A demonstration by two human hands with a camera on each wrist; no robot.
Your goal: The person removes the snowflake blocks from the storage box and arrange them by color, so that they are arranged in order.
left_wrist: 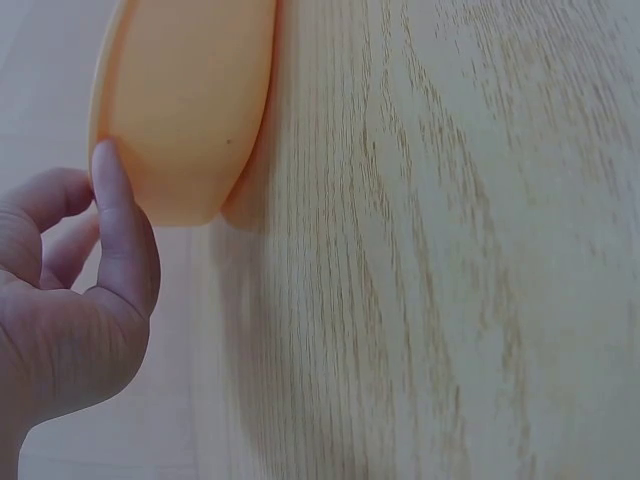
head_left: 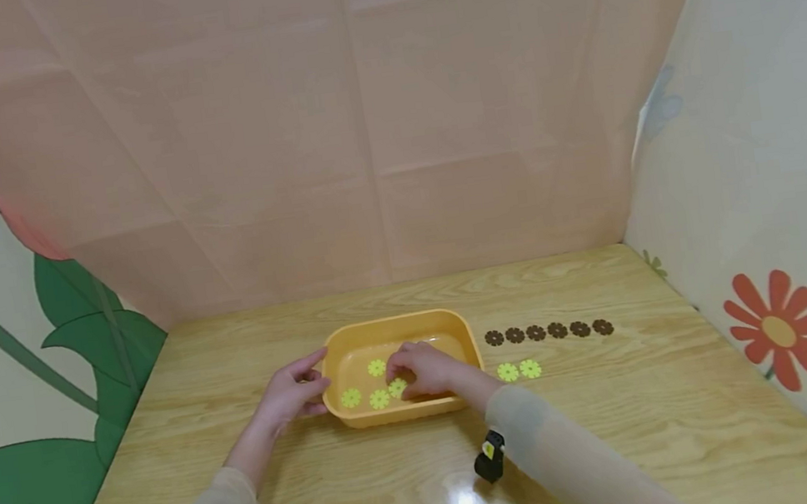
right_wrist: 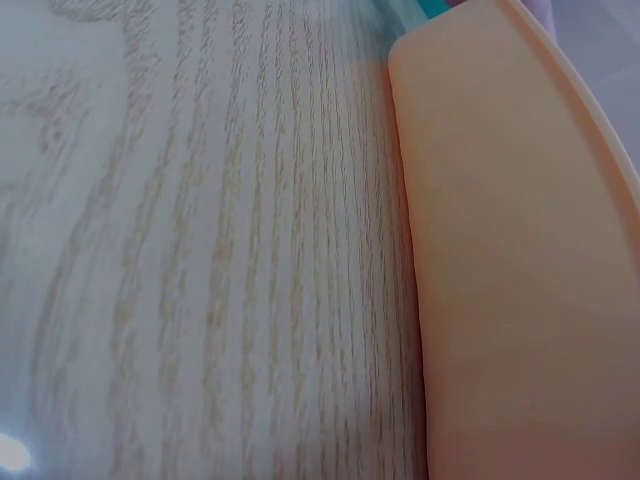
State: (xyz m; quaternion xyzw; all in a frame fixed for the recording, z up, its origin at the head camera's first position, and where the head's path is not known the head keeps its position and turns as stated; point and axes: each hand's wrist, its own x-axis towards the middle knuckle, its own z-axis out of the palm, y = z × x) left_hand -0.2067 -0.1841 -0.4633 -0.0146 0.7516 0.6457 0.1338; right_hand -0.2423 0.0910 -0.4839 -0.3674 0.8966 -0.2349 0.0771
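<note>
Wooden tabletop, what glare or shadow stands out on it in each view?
Head view: bright glare on the wooden tabletop near the bottom edge; left wrist view: soft shadow beside the yellow-orange tray; right wrist view: small white glare at lower left.

Plastic tray; glossy wood-grain table

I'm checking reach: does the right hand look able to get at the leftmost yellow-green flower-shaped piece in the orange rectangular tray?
Probably yes: the right hand is inside the tray, and only flat yellow-green pieces lie between it and the leftmost piece.
</note>
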